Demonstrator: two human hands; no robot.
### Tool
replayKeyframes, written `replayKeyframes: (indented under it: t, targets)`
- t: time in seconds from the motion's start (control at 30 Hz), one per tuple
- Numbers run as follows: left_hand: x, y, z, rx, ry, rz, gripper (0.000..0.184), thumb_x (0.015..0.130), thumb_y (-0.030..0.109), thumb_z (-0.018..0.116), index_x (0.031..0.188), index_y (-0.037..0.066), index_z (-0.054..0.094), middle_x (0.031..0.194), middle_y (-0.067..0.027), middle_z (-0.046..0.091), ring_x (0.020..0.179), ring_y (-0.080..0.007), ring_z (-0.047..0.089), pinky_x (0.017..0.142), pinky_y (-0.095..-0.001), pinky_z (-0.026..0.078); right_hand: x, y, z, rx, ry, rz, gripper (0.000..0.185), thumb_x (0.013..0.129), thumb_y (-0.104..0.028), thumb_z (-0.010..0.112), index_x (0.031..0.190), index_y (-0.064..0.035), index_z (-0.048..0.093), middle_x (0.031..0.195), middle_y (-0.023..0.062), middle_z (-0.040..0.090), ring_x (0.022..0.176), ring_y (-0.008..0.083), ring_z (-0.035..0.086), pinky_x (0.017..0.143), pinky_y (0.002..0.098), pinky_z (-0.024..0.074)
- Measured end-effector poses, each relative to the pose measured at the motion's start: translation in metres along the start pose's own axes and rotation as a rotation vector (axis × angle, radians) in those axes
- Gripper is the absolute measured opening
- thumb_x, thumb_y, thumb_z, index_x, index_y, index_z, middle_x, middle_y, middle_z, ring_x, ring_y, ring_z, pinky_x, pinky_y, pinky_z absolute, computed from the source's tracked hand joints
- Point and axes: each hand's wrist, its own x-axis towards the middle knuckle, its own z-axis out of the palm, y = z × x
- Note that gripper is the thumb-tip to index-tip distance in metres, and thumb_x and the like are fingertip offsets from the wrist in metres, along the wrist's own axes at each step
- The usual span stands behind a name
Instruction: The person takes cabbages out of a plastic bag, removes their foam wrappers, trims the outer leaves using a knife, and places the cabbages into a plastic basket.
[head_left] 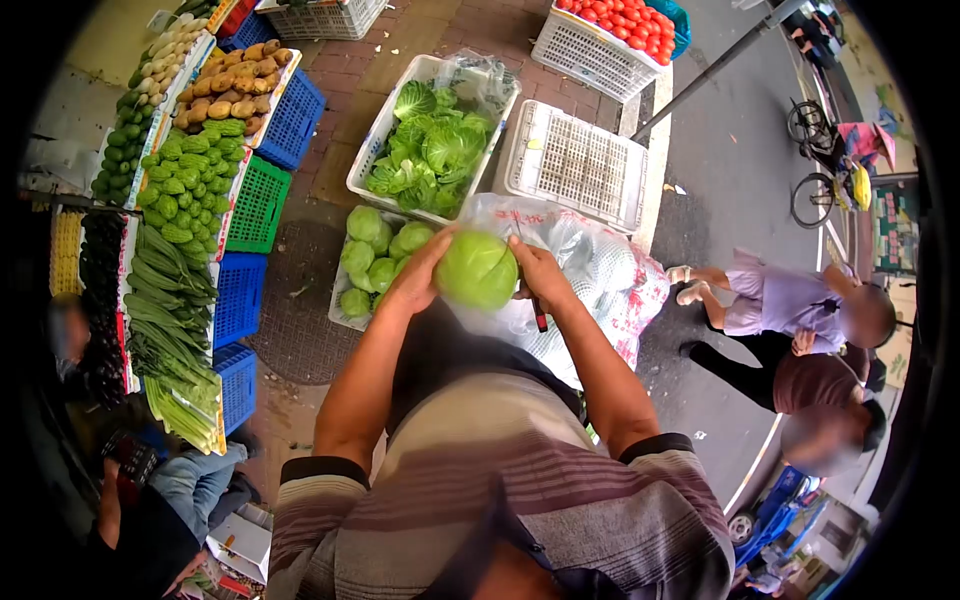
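A round green cabbage (477, 270) is held up in front of my body. My left hand (420, 275) grips its left side, fingers curled around it. On the cabbage's right is my right hand (543, 275), closed around what looks like a small knife with a black and red handle (541, 317); the handle's end sticks out below the fingers, and the blade is mostly hidden. Beneath and to the right lies a large clear plastic bag (600, 265) with red print and white netting inside. A white crate of cabbages (375, 262) stands just beyond my left hand.
Ahead stand a crate of loose leaves (430, 150), an upturned white crate (575, 165) and a crate of tomatoes (620, 30). Vegetable displays (185, 190) line the left. At right, two people (800, 310) walk on the road near a bicycle (812, 160); another person sits lower left.
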Motion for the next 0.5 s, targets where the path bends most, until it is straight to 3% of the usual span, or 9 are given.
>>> replayKeyframes:
  t: [0.1,0.3,0.4,0.5]
  targets:
    - [-0.003,-0.006,-0.007,0.027,-0.012,-0.081,0.061,0.102,0.047,0.055,0.148,0.007,0.046,0.144,-0.0097,0.055,0.131,-0.024,0.053,0.11,-0.0418,0.044,-0.009,-0.011,-0.001,-0.044,-0.025,0.096,0.077,0.095,-0.065,0.051,0.126,0.0047,0.061,0.112,0.016,0.064,0.094,0.0265,0.064,0.065,0.0414,0.0593]
    - [-0.003,-0.023,-0.021,-0.2,-0.055,-0.179,0.071,0.099,0.061,0.05,0.149,0.01,0.045,0.146,-0.0106,0.054,0.132,-0.0278,0.053,0.11,-0.0472,0.043,-0.009,-0.007,-0.004,-0.154,-0.056,0.0,0.08,0.097,-0.066,0.046,0.127,0.0074,0.059,0.105,0.018,0.063,0.091,0.026,0.063,0.062,0.038,0.0587]
    - [-0.004,-0.021,-0.018,-0.247,-0.069,-0.198,0.075,0.094,0.066,0.053,0.148,0.014,0.046,0.145,-0.011,0.054,0.13,-0.0306,0.055,0.103,-0.0544,0.047,-0.009,-0.004,-0.004,-0.13,-0.01,-0.122,0.083,0.099,-0.068,0.042,0.121,0.0103,0.059,0.077,0.0096,0.056,0.054,0.0146,0.053,0.054,0.0326,0.0571]
    - [-0.005,-0.018,-0.007,-0.4,-0.025,-0.243,0.08,0.088,0.073,0.053,0.146,0.018,0.047,0.142,-0.0115,0.055,0.124,-0.0332,0.057,0.092,-0.0581,0.053,-0.009,0.008,-0.006,-0.037,0.015,-0.27,0.078,0.101,-0.062,0.043,0.135,0.0074,0.053,0.084,0.0102,0.057,0.059,0.0162,0.056,0.059,0.0321,0.0579]
